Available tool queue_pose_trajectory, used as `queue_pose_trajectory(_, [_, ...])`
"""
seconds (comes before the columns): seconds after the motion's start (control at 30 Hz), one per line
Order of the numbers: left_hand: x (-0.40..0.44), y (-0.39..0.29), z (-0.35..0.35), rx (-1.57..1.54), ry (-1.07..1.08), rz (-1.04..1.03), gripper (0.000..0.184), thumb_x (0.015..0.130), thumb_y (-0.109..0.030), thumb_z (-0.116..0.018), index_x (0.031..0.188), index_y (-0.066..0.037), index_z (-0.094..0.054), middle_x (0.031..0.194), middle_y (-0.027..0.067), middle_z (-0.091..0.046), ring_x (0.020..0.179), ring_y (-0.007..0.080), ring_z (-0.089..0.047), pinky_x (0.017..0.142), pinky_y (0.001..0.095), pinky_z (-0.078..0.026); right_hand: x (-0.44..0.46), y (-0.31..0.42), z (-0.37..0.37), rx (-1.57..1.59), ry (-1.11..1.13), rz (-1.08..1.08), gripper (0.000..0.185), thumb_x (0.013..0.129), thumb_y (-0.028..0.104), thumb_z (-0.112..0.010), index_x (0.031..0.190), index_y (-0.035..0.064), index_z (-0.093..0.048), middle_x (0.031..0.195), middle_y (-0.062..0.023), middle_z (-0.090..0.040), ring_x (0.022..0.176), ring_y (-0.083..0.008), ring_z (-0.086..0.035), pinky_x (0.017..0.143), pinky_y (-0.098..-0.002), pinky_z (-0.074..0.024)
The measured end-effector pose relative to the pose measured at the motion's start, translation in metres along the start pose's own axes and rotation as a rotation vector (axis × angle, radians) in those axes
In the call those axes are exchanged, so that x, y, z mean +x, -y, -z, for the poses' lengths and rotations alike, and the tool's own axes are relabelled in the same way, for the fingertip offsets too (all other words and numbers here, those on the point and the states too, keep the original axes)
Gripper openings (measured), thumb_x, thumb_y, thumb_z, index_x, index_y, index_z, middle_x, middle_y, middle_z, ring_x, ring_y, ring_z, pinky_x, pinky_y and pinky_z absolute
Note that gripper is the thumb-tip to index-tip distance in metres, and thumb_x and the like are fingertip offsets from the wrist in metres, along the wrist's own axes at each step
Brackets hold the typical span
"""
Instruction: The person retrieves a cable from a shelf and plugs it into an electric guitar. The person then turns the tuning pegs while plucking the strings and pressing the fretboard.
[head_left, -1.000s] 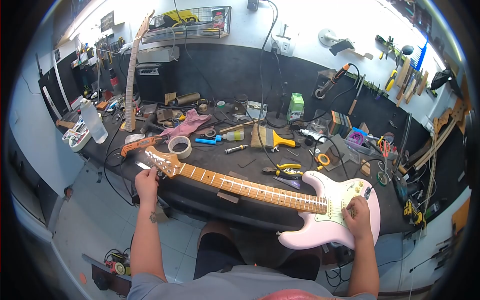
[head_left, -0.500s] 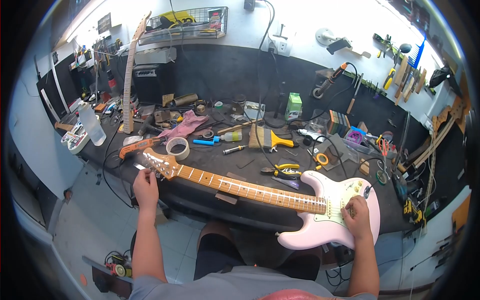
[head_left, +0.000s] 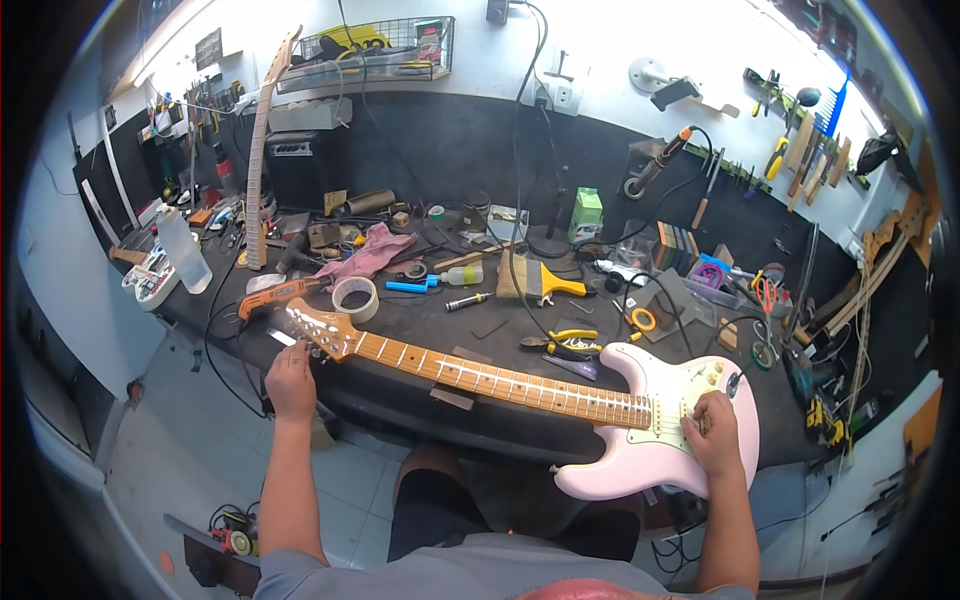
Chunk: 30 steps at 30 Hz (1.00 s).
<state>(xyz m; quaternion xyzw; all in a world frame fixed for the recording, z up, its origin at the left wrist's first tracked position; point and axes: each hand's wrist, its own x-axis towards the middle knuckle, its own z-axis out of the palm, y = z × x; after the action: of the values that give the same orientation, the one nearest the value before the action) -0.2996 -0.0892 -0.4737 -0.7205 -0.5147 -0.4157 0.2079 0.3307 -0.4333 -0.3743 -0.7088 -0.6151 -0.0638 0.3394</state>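
So the biggest thing here is the dark workbench (head_left: pixel 430 325), and it's pretty cluttered. Along its front edge there's a pink Strat-style electric guitar (head_left: pixel 620 466) lying face up, headstock toward the person's left, body off to the right with its lower horn poking out past the edge. Back left, a loose guitar neck (head_left: pixel 258 165) stands upright near a small black amp (head_left: pixel 293 165). Right hand (head_left: pixel 716 435) is down at the bridge with the fingers curled in narrow, and I honestly can't tell if it's pinching anything. Left hand (head_left: pixel 291 382) is up by the headstock, fingers drawn in close around the tuners (head_left: pixel 316 352), but can't tell if it's actually gripping one. Behind the guitar's neck there's a wide paintbrush (head_left: pixel 540 280) with a yellow handle, some yellow-handled pliers (head_left: pixel 562 343) close to the upper horn, and a roll of masking tape (head_left: pixel 372 304) just beyond the headstock. A wood block (head_left: pixel 452 399) pokes out from under the neck, and smallest of the lot is a skinny hex key (head_left: pixel 490 330) on the bench top.
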Motion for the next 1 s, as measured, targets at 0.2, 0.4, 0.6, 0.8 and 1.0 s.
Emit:
queue_pose_trajectory(0.2, [0.003, -0.010, 0.003, -0.127, 0.017, 0.148, 0.016, 0.102, -0.005, -0.074, 0.117, 0.000, -0.077, 0.108, 0.0189, -0.079, 0.100, 0.0391, -0.077, 0.088, 0.0465, -0.061, 0.000, 0.000, 0.000, -0.001, 0.007, -0.003, 0.030, 0.075, 0.003, -0.084, 0.089, 0.0048, -0.058, 0.095, -0.0169, -0.062, 0.097, -0.0409, -0.061, 0.089, -0.0487, -0.0480])
queue_pose_trajectory(0.4, [0.006, -0.013, 0.005, -0.247, 0.027, 0.252, 0.016, 0.104, -0.007, -0.072, 0.117, 0.003, -0.076, 0.108, 0.0209, -0.079, 0.098, 0.0405, -0.077, 0.087, 0.0458, -0.061, 0.000, 0.000, 0.000, 0.000, 0.008, -0.011, 0.028, 0.076, 0.004, -0.084, 0.089, 0.0045, -0.059, 0.097, -0.0174, -0.064, 0.098, -0.0411, -0.061, 0.090, -0.0488, -0.0488])
queue_pose_trajectory(0.6, [0.009, -0.009, 0.006, -0.349, 0.059, 0.279, 0.018, 0.105, -0.008, -0.072, 0.117, 0.004, -0.076, 0.105, 0.0209, -0.079, 0.094, 0.0361, -0.078, 0.085, 0.0444, -0.060, -0.001, 0.000, -0.001, -0.011, -0.009, 0.027, 0.025, 0.076, 0.003, -0.084, 0.089, 0.0047, -0.062, 0.098, -0.0170, -0.065, 0.099, -0.0408, -0.062, 0.092, -0.0493, -0.0490])
queue_pose_trajectory(0.8, [0.009, 0.001, 0.000, -0.417, 0.015, 0.501, 0.020, 0.106, -0.013, -0.070, 0.116, 0.003, -0.076, 0.105, 0.0239, -0.079, 0.098, 0.0428, -0.077, 0.087, 0.0481, -0.060, -0.001, -0.004, -0.008, 0.008, 0.001, -0.023, 0.014, 0.090, 0.001, -0.075, 0.091, -0.0012, -0.062, 0.098, -0.0173, -0.061, 0.094, -0.0364, -0.061, 0.088, -0.0434, -0.0495])
queue_pose_trajectory(1.0, [0.018, 0.006, 0.003, -0.456, 0.056, 0.459, 0.019, 0.105, -0.015, -0.073, 0.115, 0.001, -0.077, 0.100, 0.0214, -0.079, 0.091, 0.0389, -0.077, 0.083, 0.0453, -0.059, -0.001, -0.013, -0.007, -0.051, 0.028, -0.041, 0.016, 0.090, -0.002, -0.076, 0.094, -0.0021, -0.061, 0.104, -0.0183, -0.062, 0.099, -0.0378, -0.062, 0.091, -0.0444, -0.0504])
